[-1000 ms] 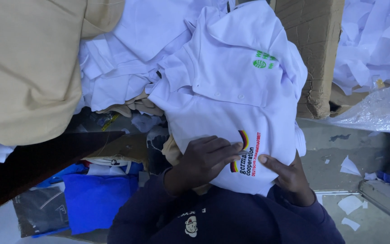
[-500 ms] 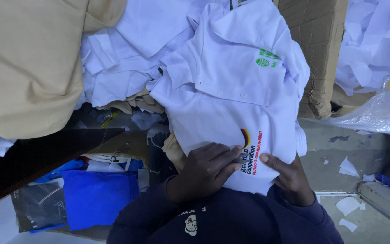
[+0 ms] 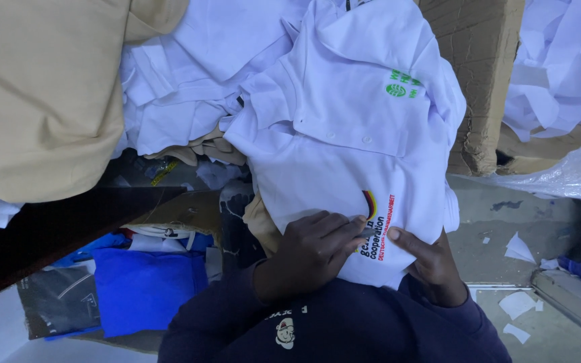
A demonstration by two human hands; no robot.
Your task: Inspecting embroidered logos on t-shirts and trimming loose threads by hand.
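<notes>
**Both hands flat on near end of white shirt**

White polo shirt (image 3: 351,168) lies on the person's lap, long axis running away from the body, collar at far end. Left hand (image 3: 311,252) spread flat on the near hem beside the printed emblem (image 3: 376,228), fingers apart, gripping nothing. Right hand (image 3: 428,262) just beside it, thumb on the cloth, other fingers hidden: cannot tell

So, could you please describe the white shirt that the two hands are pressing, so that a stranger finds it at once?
Start at the brown cardboard box at the upper right; a heap of white garments lies left of it. The white polo shirt lies on the near side of that heap, with the left hand and right hand flat on its lower part. Unlike its plain neighbours, it bears a green emblem and a striped one.
</notes>
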